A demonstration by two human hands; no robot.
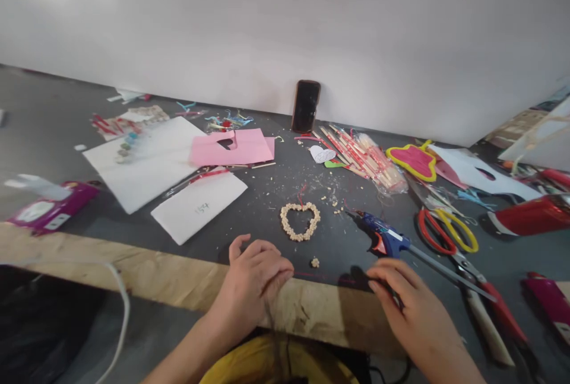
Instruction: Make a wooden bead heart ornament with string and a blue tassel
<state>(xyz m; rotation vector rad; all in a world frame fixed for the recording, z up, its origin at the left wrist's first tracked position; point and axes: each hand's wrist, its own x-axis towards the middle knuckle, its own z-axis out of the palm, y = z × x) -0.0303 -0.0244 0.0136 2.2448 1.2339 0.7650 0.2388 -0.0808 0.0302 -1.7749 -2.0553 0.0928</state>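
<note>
My left hand (256, 280) rests at the table's front edge, fingers curled and pinched on one end of a thin red thread (329, 277). The thread runs taut to my right hand (412, 307), whose fingertips are pinched on its other end. Just beyond the thread lies a heart made of small beige beads (300, 221), and one loose bead cluster (314, 262) sits close to the thread. A blue glue gun (383, 238) lies right beside my right hand.
Red and yellow scissors (445, 231), a pair of pliers (485, 301), a bundle of sticks (365, 155), pink paper (236, 148), white sheets (196, 206), a phone (306, 105) leaning on the wall and a red roll (529, 215) lie on the dark table. A wooden strip (133, 265) edges the front.
</note>
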